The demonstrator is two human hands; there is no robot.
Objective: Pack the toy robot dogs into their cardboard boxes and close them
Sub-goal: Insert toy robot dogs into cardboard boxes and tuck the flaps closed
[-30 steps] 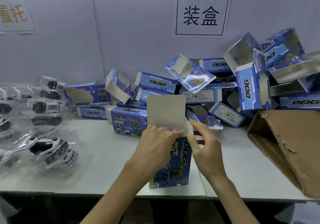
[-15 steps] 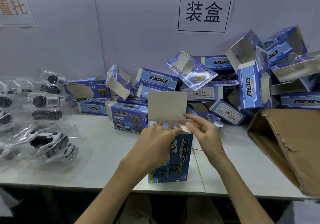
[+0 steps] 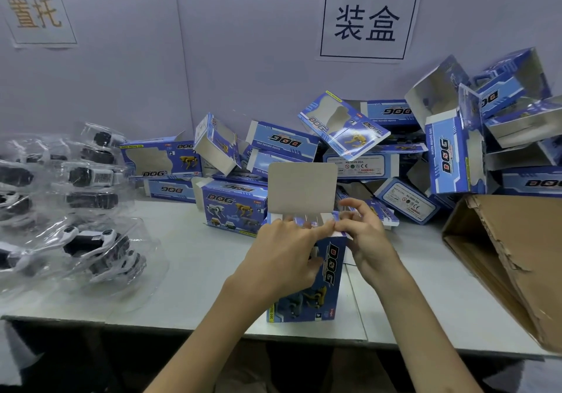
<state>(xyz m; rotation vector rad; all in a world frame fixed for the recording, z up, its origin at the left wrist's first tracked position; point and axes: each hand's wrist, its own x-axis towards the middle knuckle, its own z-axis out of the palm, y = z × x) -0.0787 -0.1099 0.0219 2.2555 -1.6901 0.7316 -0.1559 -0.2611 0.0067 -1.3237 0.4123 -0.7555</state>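
Blue cardboard, the box (image 3: 327, 274) stands on end near the front edge of the desk (image 3: 188, 271), its grey lid flap (image 3: 302, 187) upright and not yet tucked. The left hand (image 3: 282, 255) grips the box's upper front, forefinger stretched across the open top. The right hand (image 3: 365, 234), fingers curled, pinches the box at its top right corner, seemingly folding a side flap in.

Standing tall on a narrow base so close to the edge, the box could tip off toward the person if the left hand loosens while the lid is pushed down. If the side flap springs back up, the lid's tongue would likely jam or crease. A white shape shows behind the window, probably a toy; if it sits high, the lid may not close.

Pale and matte, the desk carries a loose pile of boxes (image 3: 282, 144) along its back edge, toys (image 3: 97, 249) in clear shells at the left edge, and a torn brown carton (image 3: 517, 255) at the right. Behind rises a grey wall with a paper sign (image 3: 366, 23).
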